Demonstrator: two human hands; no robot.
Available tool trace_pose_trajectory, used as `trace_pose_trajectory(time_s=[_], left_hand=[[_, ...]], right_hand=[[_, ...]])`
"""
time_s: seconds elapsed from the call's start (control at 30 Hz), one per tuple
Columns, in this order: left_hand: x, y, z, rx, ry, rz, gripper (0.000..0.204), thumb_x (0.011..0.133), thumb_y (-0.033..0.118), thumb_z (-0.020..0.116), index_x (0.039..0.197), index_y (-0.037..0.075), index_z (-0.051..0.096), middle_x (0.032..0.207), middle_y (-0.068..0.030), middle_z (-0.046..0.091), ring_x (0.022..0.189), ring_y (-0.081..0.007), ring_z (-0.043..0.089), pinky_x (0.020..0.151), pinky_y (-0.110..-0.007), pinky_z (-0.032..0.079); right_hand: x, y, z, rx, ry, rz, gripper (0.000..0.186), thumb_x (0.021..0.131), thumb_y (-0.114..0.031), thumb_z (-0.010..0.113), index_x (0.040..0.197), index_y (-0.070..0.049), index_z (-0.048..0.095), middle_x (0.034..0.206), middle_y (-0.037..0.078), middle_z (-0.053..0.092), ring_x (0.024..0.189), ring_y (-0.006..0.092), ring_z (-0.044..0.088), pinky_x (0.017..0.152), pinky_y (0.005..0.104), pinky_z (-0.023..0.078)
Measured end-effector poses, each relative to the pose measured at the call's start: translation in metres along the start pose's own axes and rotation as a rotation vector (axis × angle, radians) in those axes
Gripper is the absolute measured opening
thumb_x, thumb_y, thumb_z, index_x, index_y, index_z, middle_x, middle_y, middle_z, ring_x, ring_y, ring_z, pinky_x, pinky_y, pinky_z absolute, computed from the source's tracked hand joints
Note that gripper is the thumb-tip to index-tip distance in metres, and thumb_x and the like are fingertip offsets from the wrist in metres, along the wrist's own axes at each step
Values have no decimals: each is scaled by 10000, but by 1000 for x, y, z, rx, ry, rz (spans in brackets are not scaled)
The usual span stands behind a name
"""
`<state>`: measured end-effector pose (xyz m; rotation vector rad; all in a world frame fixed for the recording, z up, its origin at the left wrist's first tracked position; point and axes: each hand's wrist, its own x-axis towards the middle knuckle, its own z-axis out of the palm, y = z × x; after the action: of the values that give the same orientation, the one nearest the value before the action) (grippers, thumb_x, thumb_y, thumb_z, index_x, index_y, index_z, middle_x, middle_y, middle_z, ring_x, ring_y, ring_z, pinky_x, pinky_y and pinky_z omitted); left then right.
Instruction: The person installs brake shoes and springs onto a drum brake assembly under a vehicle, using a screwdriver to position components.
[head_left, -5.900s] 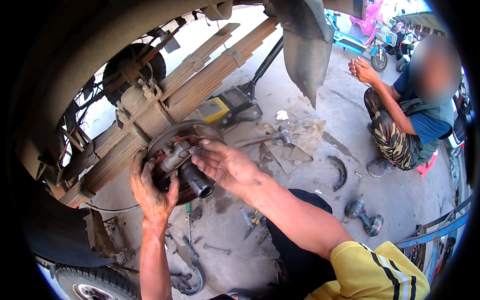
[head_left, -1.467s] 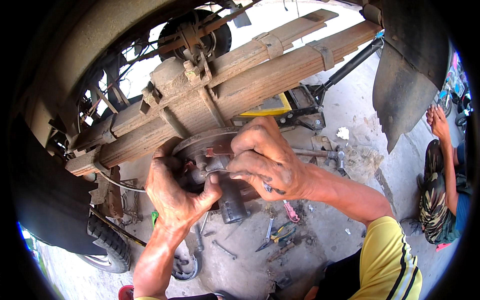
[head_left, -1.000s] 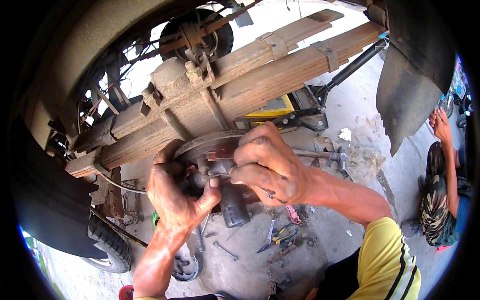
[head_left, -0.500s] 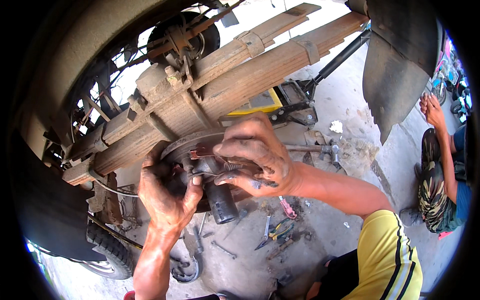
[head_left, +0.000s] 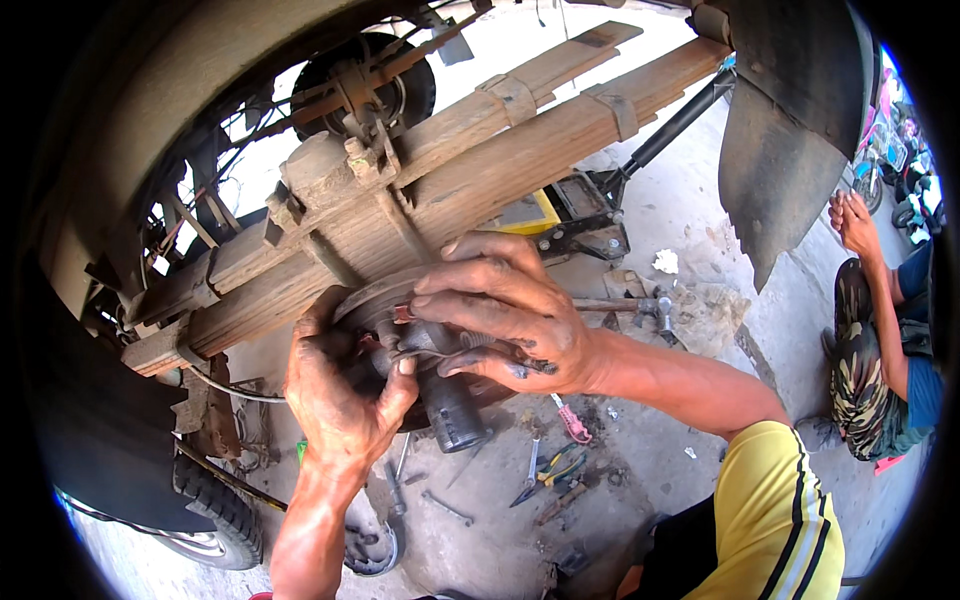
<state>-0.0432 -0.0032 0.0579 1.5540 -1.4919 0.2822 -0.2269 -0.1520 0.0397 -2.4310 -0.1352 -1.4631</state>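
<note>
A dirty, round drum brake assembly [head_left: 385, 290] sits below the leaf springs, partly hidden by my hands. Its dark cylindrical axle end [head_left: 452, 412] points down toward me. My left hand [head_left: 345, 395] grips the left side, with the thumb pressed by the metal parts in the middle. Around the right side curls my right hand [head_left: 520, 320], fingers over the upper part and thumb below. Both hands are blackened with grease. A reddish piece [head_left: 403, 313] shows between them. What exactly lies under the right fingers is hidden.
Rusty leaf springs [head_left: 470, 190] cross above. A yellow-and-black floor jack [head_left: 570, 215] stands behind. On the floor lie a hammer [head_left: 655, 308], pliers [head_left: 560, 468], a pink-handled tool [head_left: 573, 424] and a bolt [head_left: 448, 507]. A tyre [head_left: 225, 510] is lower left; another person's hand [head_left: 855, 222] is at right.
Both hands keep their hold on the brake assembly. My right fingers have shifted slightly left and down over it. The whole view has moved a little.
</note>
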Motion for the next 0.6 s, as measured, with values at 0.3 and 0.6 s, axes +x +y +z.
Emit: trace_pose_trajectory(time_s=[0.3, 0.6], left_hand=[[-3, -10, -1, 38, -4, 25, 748, 781, 291, 851, 1325, -100, 519, 1107, -187, 661, 837, -217, 653, 733, -322, 560], [-5, -15, 5, -173, 10, 8, 581, 861, 319, 825, 1126, -43, 456, 1286, -254, 591, 952, -202, 618, 766, -298, 533]], right_hand=[[-5, 4, 3, 111, 31, 6, 633, 712, -151, 844, 1322, -144, 674, 1343, 37, 628, 1264, 301, 544, 1059, 485, 389], [-4, 4, 4, 146, 107, -24, 585, 704, -172, 858, 1264, -98, 708, 1319, 56, 663, 1261, 305, 566, 1031, 486, 414]])
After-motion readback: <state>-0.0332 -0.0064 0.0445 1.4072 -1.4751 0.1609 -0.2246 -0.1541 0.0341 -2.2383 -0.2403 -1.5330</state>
